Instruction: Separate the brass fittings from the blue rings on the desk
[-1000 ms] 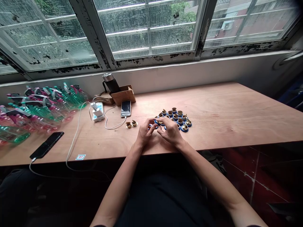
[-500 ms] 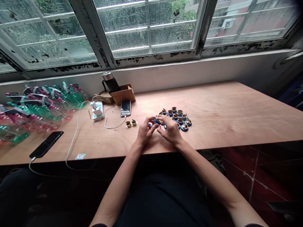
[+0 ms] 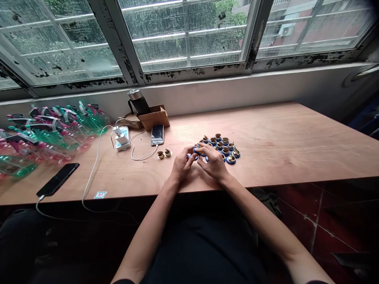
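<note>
Over the near part of the counter point(image 3: 281, 138), the left hand point(image 3: 181, 163) and right hand point(image 3: 214, 161) keep almost the same pose as half a second ago, though the thumb tips have parted slightly. The fingers of both are curled nearly closed around a blue-rimmed piece point(image 3: 196, 149), held up between them; they hide most of it, so the exact grip is unclear. A numbered sticker point(image 3: 100, 195) lies at the front edge, left of the hands, with a black phone point(image 3: 57, 179) beyond it. The right hand blocks part of the cluster of blue-rimmed gold pieces point(image 3: 231, 159) behind it. Two loose gold pieces point(image 3: 164, 154) sit left of the left hand. Farther back are a charging phone point(image 3: 157, 135), a power strip point(image 3: 122, 141), clear bottles point(image 3: 62, 136) and a cardboard box point(image 3: 154, 118) with a tilted black flask point(image 3: 141, 105).
</note>
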### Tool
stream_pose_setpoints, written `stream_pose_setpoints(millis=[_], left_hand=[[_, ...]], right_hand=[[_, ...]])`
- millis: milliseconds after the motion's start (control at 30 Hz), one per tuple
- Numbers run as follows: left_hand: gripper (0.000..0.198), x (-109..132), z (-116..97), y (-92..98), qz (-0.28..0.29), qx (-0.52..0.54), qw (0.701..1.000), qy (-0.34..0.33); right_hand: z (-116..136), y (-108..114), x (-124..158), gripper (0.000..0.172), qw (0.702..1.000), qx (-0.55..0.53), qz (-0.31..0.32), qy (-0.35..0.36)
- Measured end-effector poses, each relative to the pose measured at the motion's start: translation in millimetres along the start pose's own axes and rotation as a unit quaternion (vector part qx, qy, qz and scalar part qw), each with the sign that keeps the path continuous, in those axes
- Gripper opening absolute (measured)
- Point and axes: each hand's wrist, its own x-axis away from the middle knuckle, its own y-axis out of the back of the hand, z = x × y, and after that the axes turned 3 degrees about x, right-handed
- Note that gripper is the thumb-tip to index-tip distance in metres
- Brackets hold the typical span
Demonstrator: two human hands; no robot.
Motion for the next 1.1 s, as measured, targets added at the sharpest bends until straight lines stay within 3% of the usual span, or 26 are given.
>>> stream_pose_setpoints(millis=[500,700,1100], left_hand=[[0.042,-0.6,-2.8,-1.8,-0.014,-0.017,1.0,-0.009],[0.023,-0.2,-3.3,-2.2,-0.04,-0.035,0.998,-0.022],[0.029,-0.6,-6.6,1.7,-0.048,-0.023,0.998,-0.016]], right_hand=[[1.2,0.2,0.0,0.037,1.0,-0.005,0.006,-0.003],[-2.6,-1.4,1.5,0.044,1.0,0.003,-0.014,-0.015],[1.6,-2.3,-0.6,0.045,0.999,-0.007,0.02,0.024]])
